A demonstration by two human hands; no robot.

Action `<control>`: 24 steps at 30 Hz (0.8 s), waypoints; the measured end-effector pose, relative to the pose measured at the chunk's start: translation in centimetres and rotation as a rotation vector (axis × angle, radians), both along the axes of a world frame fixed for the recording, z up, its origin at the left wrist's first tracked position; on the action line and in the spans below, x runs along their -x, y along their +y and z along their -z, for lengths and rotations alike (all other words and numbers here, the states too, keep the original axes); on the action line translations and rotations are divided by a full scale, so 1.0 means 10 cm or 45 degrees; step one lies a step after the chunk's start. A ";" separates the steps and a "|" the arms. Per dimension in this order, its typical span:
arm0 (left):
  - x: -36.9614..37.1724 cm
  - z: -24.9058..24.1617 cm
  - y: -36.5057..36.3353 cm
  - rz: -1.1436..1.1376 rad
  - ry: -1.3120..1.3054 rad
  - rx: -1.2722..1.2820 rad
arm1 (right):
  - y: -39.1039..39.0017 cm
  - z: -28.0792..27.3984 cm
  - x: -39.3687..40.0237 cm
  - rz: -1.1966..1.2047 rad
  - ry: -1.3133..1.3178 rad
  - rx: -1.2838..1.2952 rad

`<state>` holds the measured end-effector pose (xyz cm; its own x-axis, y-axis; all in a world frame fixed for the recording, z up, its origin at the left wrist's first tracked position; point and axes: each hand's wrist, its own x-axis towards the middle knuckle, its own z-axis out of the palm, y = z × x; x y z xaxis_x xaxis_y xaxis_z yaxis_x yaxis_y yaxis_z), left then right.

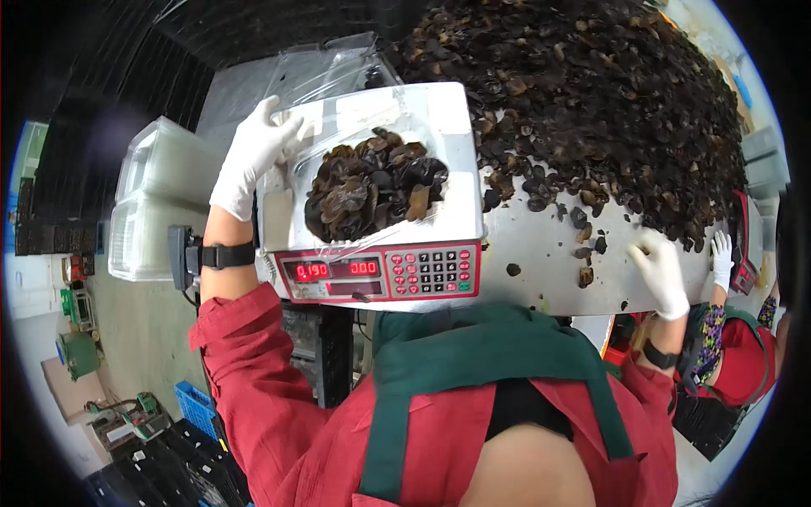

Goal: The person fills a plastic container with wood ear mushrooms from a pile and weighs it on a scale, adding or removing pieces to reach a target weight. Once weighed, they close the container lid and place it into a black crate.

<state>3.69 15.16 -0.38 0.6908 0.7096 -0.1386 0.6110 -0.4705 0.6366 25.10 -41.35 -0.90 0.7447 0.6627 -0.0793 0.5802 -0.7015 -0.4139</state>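
Note:
A digital scale (433, 275) with a red-framed keypad stands in front of me, its lit display reading about 0.190. On its pan rests a clear plastic tray (297, 175) holding a heap of dark brown, wavy pieces (359, 190) that look like wood ear mushrooms. My left hand (251, 158), in a white glove, is at the tray's left side with its fingers apart. Over the metal table to the right, my gloved right hand (661, 272) has its fingers curled together. What they may hold is hidden. A few loose wood ear mushrooms (583, 232) lie to its left.
A large pile of wood ear mushrooms (591, 101) covers the back right of the metal table (532, 283). Stacked clear trays (156, 198) stand left of the scale. A co-worker's gloved hand (721, 258) is at the table's right end, near another red scale (744, 275).

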 end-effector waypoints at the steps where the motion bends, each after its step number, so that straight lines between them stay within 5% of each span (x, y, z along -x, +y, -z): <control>1: -0.01 0.07 -0.01 0.015 -0.039 -0.074 | 0.28 0.03 0.01 -0.138 -0.022 -0.078; 9: 0.18 0.07 -0.18 -0.081 -0.678 0.149 | 2.21 -0.09 0.56 -0.661 -0.178 -0.966; 16: 0.33 -0.02 -0.31 -0.087 -0.740 0.178 | 2.82 0.05 0.57 -0.764 -0.262 -0.889; 22: 0.29 -0.20 -0.71 -0.151 -0.646 -0.635 | 2.85 0.00 0.47 -0.832 -0.234 -0.741; 24: 0.30 -0.20 -0.75 -0.114 -0.639 -0.599 | 2.84 -0.10 0.48 -0.834 -0.222 -0.717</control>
